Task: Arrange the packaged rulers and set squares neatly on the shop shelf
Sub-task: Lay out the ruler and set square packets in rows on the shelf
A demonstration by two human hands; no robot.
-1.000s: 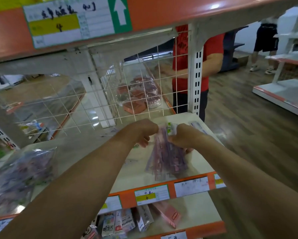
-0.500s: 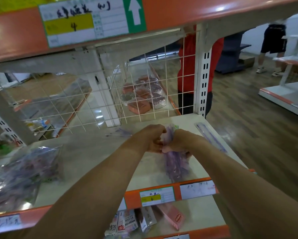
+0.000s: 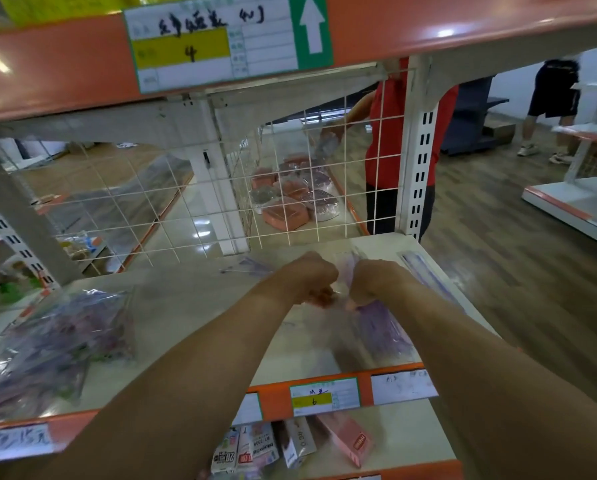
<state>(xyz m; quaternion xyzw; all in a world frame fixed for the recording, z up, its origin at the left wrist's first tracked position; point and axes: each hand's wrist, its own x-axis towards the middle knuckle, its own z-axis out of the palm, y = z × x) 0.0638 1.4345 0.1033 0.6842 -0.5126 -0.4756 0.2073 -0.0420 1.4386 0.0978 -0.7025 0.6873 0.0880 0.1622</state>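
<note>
A bundle of purple packaged rulers [image 3: 380, 332] hangs over the pale shelf [image 3: 200, 317], near its front right. My left hand [image 3: 309, 277] and my right hand [image 3: 373, 280] sit side by side, both gripping the bundle's top end with curled fingers. A clear bag of more purple packaged pieces [image 3: 51, 344] lies at the shelf's left. One long packaged ruler [image 3: 425, 271] lies along the right edge. A few loose pieces [image 3: 252, 266] rest at the back by the wire grid.
A white wire grid [image 3: 221, 202] closes the shelf's back. The orange-edged upper shelf [image 3: 428, 26] hangs low overhead. Small boxes [image 3: 290, 445] fill the lower shelf. A person in a red shirt [image 3: 390, 140] stands behind the grid; another person [image 3: 553, 95] stands far right.
Both hands drew closer together on the ruler bundle and gathered its top end. The bundle, spread flat a second ago, is now bunched and blurred.
</note>
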